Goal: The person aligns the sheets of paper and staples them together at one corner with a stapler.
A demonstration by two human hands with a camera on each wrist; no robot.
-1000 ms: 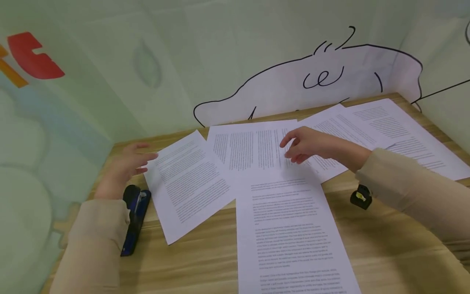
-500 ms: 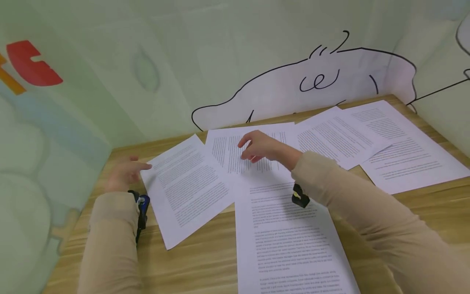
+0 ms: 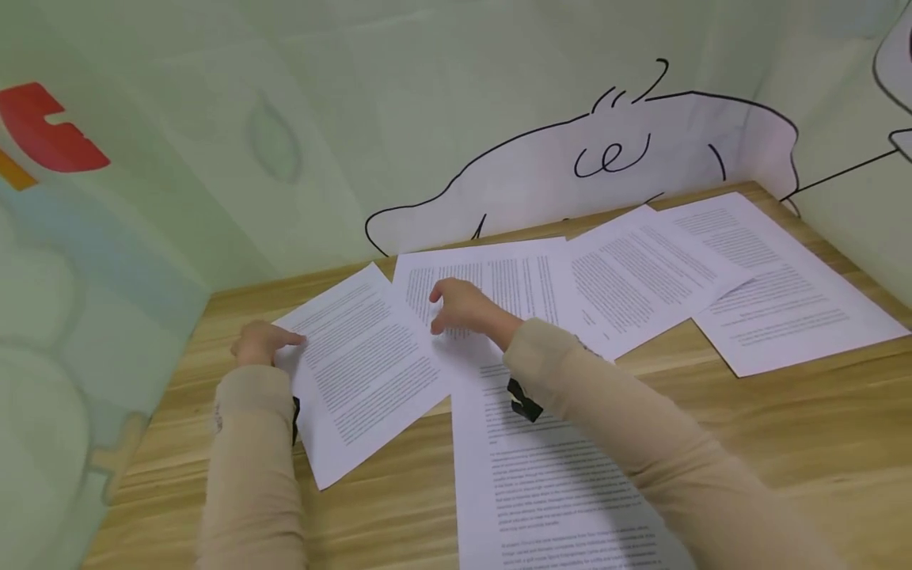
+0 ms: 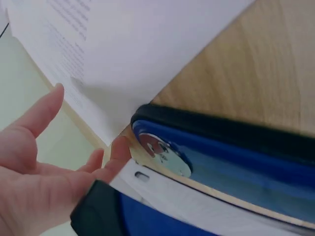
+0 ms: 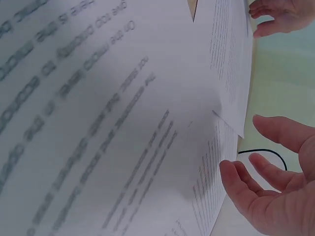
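Observation:
My left hand is at the upper left edge of the leftmost printed sheet, its thumb over the paper. Whether the thumb presses on it I cannot tell. In the left wrist view, a blue and black stapler with a silver strip lies close to the fingers; my sleeve mostly hides it in the head view. Over the middle sheets hovers my right hand, fingers loosely bent and holding nothing. Beneath it, a sideways sheet is overlapped by a long upright sheet.
Two more printed sheets, a slanted one and a far right one, overlap at the right of the wooden table. A wall covering with cartoon drawings rises behind the table's back edge.
My right hand has moved left from the right-hand sheets to the middle ones. The left hand has come down to the left sheet's edge, its forearm now covering the stapler.

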